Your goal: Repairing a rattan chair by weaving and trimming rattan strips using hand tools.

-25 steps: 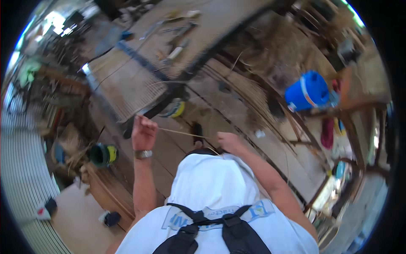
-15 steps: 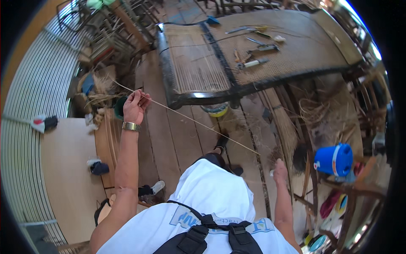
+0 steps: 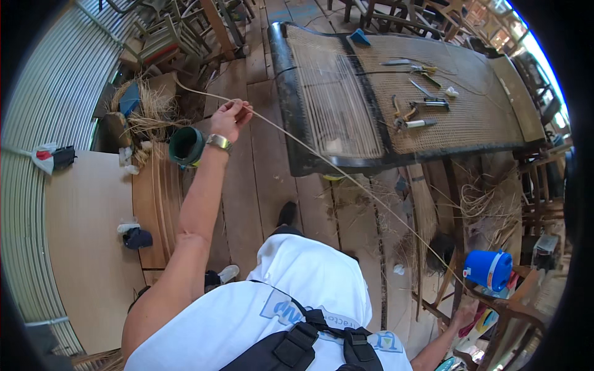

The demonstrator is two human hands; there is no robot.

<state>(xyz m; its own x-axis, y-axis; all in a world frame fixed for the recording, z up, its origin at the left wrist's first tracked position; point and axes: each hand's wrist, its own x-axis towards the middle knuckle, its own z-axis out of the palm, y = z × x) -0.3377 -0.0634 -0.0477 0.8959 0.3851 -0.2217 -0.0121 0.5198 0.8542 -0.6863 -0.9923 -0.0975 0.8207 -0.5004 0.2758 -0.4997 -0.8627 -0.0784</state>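
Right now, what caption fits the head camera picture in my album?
A long pale strand, pinched in the left hand, runs toward the right hand past a black-framed woven panel.

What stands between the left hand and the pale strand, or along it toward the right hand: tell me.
Nothing visible separates the left hand from the pale strand: its fingers pinch it. Toward the right hand, the strand crosses in front of the black-framed woven panel; whether they touch is unclear.
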